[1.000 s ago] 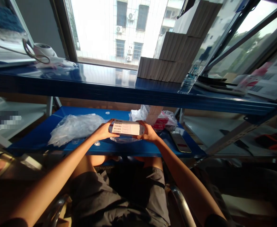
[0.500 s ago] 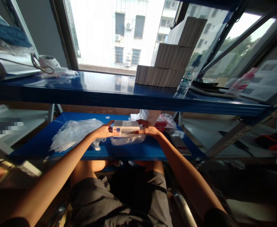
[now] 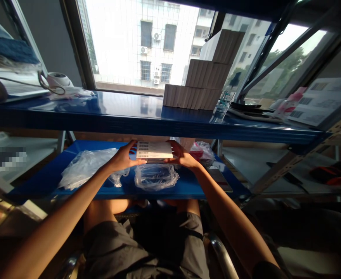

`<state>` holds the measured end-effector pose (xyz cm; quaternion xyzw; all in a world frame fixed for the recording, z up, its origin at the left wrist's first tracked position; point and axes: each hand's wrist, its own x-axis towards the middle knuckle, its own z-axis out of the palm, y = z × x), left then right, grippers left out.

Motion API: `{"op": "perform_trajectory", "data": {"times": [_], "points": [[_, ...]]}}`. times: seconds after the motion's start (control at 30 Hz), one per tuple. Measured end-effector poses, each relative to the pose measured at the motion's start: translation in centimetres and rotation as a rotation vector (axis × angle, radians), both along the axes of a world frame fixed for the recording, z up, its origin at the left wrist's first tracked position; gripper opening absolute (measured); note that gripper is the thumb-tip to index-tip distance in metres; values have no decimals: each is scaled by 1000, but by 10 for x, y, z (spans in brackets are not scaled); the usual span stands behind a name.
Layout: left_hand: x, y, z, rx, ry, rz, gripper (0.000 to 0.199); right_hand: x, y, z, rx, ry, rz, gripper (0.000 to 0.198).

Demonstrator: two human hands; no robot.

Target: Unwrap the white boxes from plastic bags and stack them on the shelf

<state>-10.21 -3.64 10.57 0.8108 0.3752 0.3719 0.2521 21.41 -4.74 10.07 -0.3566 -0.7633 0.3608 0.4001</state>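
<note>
A stack of small white boxes (image 3: 155, 149) with printed barcodes is held up over the blue lower shelf. My left hand (image 3: 127, 157) is closed on its left end, thumb along the near side. At the opposite end, my right hand (image 3: 182, 155) grips it with the fingers behind and the thumb in front. Just below and nearer to me lies a crumpled clear plastic wrapper (image 3: 156, 177), apart from the boxes. A larger heap of clear plastic bags (image 3: 85, 168) spreads out beside my left forearm.
The raised blue shelf (image 3: 123, 108) crosses in front of me. On it stand stepped rows of white boxes (image 3: 202, 73) and a clear bottle (image 3: 224, 102). A phone (image 3: 219, 179) and a red package in plastic (image 3: 201, 152) lie to the right on the lower shelf.
Both hands have lifted the stack slightly away from me and tipped it, so the barcoded face shows more. The plastic wrapper beneath is now in fuller view.
</note>
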Motion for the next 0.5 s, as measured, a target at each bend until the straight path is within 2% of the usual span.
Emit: {"op": "perform_trajectory", "data": {"times": [0.13,0.27,0.37,0.5], "points": [[-3,-35,15,89,-43,3,85,-2,-38,8,101,67,-10,93],[-4,-73,38,191,-23,-20,83,0,-77,21,117,124,-39,95],[-2,-100,61,86,-27,-20,80,0,-102,39,71,161,-41,92],[3,-135,92,-131,-87,-12,57,-2,-134,66,-43,208,-44,78]]}}
